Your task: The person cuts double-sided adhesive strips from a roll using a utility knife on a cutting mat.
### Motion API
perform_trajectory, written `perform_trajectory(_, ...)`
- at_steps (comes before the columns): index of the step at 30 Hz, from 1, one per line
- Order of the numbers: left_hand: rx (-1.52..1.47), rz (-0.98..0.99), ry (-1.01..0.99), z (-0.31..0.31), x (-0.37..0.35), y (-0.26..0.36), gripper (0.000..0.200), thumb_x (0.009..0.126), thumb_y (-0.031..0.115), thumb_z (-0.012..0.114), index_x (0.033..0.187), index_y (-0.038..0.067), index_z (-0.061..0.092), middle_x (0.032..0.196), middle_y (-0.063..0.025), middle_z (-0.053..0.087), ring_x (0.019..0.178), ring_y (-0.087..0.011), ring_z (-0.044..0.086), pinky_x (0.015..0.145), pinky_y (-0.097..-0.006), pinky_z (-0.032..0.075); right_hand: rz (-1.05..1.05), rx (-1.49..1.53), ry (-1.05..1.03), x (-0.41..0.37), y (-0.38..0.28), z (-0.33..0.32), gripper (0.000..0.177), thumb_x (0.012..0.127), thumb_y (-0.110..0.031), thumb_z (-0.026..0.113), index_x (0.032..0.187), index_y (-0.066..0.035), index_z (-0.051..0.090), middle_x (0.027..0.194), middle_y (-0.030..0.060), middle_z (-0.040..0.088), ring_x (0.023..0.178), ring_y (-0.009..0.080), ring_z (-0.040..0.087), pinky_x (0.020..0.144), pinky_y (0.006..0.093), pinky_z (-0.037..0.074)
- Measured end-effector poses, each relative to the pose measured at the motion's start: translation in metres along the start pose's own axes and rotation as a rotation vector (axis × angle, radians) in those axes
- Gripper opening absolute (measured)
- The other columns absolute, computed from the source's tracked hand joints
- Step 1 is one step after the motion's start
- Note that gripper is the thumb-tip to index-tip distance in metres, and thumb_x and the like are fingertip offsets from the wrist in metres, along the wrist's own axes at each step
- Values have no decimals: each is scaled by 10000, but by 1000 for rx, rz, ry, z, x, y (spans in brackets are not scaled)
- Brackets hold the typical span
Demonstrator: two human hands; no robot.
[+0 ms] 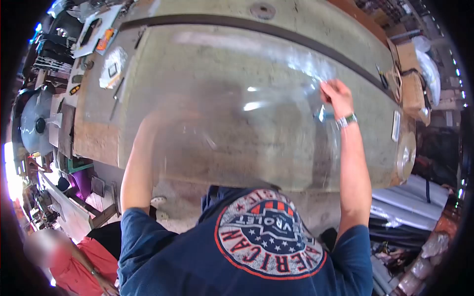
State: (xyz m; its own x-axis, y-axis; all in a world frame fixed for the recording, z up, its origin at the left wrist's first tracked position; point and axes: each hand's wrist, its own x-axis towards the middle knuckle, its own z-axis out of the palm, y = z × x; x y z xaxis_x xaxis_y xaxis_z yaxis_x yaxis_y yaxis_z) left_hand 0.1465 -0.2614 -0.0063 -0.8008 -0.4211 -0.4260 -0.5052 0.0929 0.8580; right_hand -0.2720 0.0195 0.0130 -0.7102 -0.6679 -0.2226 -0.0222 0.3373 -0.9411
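Observation:
A large clear plastic sheet (266, 101) is spread over the worktable (207, 64) in front of me, with bright glare along its raised far right part. My right hand (337, 96), with a watch on the wrist, has its fingers pinched together on the sheet's right edge. Through the hazy plastic my left hand (180, 109) shows only as a blurred shape on the left side. Its fingers cannot be made out, nor whether they grip the sheet.
On the table's left lie a clear plastic packet (113, 68) and a thin rod-like tool (116, 96). Pliers (382, 76) and a cardboard box (414, 93) are at the right. A fan (37, 121) stands left. A person in a red shirt (84, 269) is at lower left.

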Motion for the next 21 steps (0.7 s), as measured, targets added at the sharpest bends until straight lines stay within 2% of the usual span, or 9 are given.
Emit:
perform_trajectory(5,-40,-34,65,-76,6,-21,103,854,88,810,843,32,724,714,-4,675,628,-79,594,559,-255,452,73,-41,173,23,30,-59,185,932,-218,783,969,-57,700,797,2,673,632,91,590,538,242,411)
perform_trajectory(8,178,-13,159,-122,44,-39,92,871,110,801,878,51,731,759,13,682,672,-66,597,590,-242,447,94,-32,258,43,49,-74,184,932,-224,788,973,-69,697,784,2,671,614,89,584,524,241,405)
perform_trajectory(11,97,-17,264,-155,92,-36,109,890,149,783,887,50,738,773,18,680,689,-60,593,595,-242,443,104,47,318,67,70,-85,186,931,-225,793,977,-74,696,766,1,667,591,87,575,505,231,400)
perform_trajectory(13,34,-9,376,-166,121,-25,128,899,169,773,896,44,747,784,10,685,706,-68,601,600,-252,448,114,55,353,88,79,-87,175,932,-230,793,958,-87,695,754,-5,662,587,81,571,501,225,400)
perform_trajectory(17,282,221,637,-177,184,-57,165,928,176,733,975,21,760,834,-60,730,762,-137,657,676,-309,513,144,-151,444,114,97,-99,186,930,-260,789,874,-112,692,731,-15,645,577,71,547,505,225,398)
perform_trajectory(18,381,311,667,-176,199,-78,177,940,177,717,1001,16,760,859,-87,747,788,-162,679,711,-327,534,188,-134,489,116,95,-94,229,887,-266,830,905,-69,713,730,2,660,583,91,549,519,247,420)
perform_trajectory(19,480,132,767,-158,203,-66,184,940,170,707,1020,12,756,902,-127,761,823,-185,706,757,-335,547,131,-213,478,110,87,-92,238,877,-282,836,869,-70,726,712,-6,653,578,94,534,528,254,420)
perform_trajectory(20,415,144,869,-134,194,-41,201,929,174,712,1032,4,748,910,-129,767,815,-208,721,751,-344,551,105,-138,411,115,91,-93,229,880,-283,832,864,-74,740,704,-12,655,584,86,551,527,252,420)
perform_trajectory(21,365,163,920,-123,192,-34,222,926,195,722,1043,7,740,1000,-118,763,936,-245,717,841,-368,542,123,-178,413,117,77,-78,212,890,-278,822,894,-81,745,711,-19,666,600,80,576,534,257,430)
